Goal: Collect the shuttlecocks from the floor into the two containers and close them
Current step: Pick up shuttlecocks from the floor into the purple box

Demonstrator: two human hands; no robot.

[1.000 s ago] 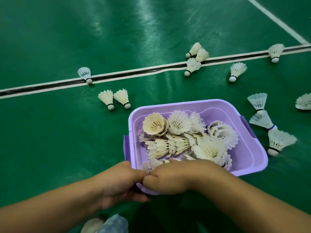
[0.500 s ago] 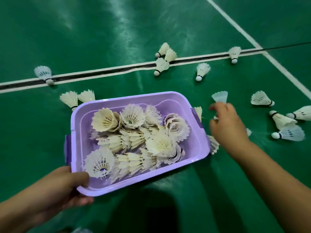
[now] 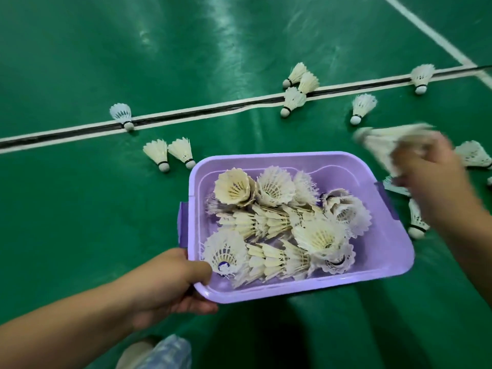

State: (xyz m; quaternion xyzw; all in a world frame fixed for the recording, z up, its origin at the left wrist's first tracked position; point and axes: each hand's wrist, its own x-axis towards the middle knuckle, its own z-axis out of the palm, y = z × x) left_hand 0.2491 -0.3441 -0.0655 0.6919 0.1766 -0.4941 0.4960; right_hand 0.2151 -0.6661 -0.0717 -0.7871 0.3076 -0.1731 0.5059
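Observation:
A lilac plastic container (image 3: 383,265) sits open on the green court floor, holding several white and cream shuttlecocks (image 3: 277,225). My left hand (image 3: 170,278) grips its near left corner, thumb over the rim. My right hand (image 3: 431,179) is blurred, raised just right of the container's far right corner, and closed on a bunch of shuttlecocks (image 3: 386,142). More loose shuttlecocks lie on the floor: a pair (image 3: 170,153) left of the container, one (image 3: 416,221) under my right forearm, a cluster (image 3: 295,94) on the court line.
A black-and-white court line (image 3: 202,113) crosses the floor behind the container. Single shuttlecocks lie on it at the left (image 3: 122,114) and far right (image 3: 422,75), one (image 3: 362,107) just below it, another (image 3: 474,154) at the right edge. My knee (image 3: 157,352) shows at the bottom.
My right hand left the container's near rim, reached right to the floor, and now lifts a bunch of shuttlecocks beside the container. My left hand keeps its hold on the near left corner.

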